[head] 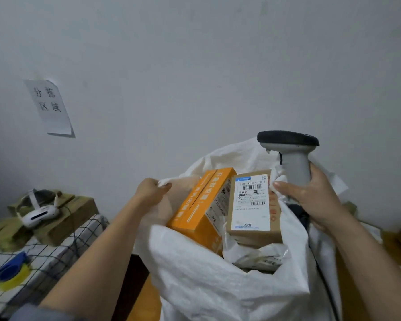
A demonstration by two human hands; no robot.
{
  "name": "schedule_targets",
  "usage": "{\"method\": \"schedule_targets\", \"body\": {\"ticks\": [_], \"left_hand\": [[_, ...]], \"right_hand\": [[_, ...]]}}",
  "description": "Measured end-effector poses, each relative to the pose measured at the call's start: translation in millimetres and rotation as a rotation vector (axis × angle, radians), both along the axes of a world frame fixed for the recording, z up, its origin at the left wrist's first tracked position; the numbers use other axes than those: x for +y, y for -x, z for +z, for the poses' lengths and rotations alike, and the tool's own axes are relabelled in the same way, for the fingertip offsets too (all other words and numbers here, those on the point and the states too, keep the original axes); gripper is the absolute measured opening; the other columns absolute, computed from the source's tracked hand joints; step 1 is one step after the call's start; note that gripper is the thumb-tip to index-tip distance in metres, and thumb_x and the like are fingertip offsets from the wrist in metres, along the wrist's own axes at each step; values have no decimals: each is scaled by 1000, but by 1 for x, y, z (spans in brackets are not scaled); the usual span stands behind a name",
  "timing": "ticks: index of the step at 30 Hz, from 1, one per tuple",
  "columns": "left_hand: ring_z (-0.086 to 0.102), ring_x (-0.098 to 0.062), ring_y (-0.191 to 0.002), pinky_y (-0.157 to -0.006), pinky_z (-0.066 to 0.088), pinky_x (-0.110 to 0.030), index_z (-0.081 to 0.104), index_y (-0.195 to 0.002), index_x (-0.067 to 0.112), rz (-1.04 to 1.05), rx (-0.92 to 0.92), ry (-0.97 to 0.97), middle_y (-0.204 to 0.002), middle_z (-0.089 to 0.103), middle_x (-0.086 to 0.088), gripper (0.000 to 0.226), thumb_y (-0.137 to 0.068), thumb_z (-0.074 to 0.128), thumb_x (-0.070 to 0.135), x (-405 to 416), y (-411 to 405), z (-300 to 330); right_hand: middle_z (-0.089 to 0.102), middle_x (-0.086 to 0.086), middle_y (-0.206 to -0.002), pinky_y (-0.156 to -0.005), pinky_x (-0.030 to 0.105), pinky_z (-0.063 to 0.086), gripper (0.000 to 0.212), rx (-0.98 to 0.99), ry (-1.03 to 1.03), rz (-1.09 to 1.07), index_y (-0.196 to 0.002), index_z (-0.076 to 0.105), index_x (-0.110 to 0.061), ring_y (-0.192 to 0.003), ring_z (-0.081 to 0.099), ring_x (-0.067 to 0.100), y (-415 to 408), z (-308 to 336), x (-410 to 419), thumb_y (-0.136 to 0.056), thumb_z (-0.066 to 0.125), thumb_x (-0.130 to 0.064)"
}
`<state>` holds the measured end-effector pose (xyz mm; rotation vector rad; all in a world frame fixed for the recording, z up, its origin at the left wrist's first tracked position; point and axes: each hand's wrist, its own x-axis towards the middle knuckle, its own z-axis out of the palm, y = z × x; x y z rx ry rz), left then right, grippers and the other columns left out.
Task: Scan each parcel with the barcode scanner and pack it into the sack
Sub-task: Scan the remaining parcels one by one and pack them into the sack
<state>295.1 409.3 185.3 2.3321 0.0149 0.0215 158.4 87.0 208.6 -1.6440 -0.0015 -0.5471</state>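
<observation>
While our left hand [151, 190] pinches the white sack's [218, 281] rim, our right hand [315, 198] grips the barcode scanner [289, 154] and the opposite rim, with an orange parcel [199, 205] and brown labelled parcel [252, 205] standing inside between them

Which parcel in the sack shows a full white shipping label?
The brown box, nearest the right hand. Its label faces the camera; the orange box beside it shows mainly printed stripes.

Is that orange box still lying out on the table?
No: the orange box stands inside the open white sack, beside a brown parcel with a shipping label.
</observation>
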Motion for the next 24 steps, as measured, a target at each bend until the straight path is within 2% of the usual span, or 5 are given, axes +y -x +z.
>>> {"method": "schedule_targets", "body": {"ticks": [6,11,15,19,24], "left_hand": [[65,-26,-90,-81,52,-39,61,-110,7,-5,-52,945,-103,69,-7,24,-103,45,23,-13,-5,13],[57,-20,-68,-57,46,-28,57,-90,11,84,159,1110,-85,56,-8,24,-82,61,34,-20,-8,7],[63,-13,-93,-65,51,-23,58,-125,18,-4,-95,753,-114,60,-3,47,-83,76,27,-20,-13,0],[69,-4,-70,-52,50,-14,71,-102,18,-68,-133,613,-91,69,1,28,-76,83,17,-22,-17,-9],[63,-16,-83,-67,48,-25,70,-84,13,36,-230,611,-91,67,-2,6,-87,73,17,-30,-23,-24]], "right_hand": [[65,2,-83,-51,22,53,34,40,-17,-68,-95,59,-24,-64,67,4,-19,-10,-2,-79,77,0],[66,1,-78,-52,23,53,34,58,-62,-82,-94,60,-22,-65,68,10,-33,-16,-4,-77,77,1],[65,4,-85,-54,22,53,34,44,-17,-133,-97,57,-22,-73,65,15,-42,-16,1,-78,78,-2],[62,4,-90,-59,22,50,39,72,103,-155,-99,55,-19,-77,60,15,-46,-16,2,-74,83,-7],[65,-5,-93,-55,10,46,44,97,208,-142,-99,53,-27,-73,62,-1,-45,-17,0,-75,81,-3]]}}
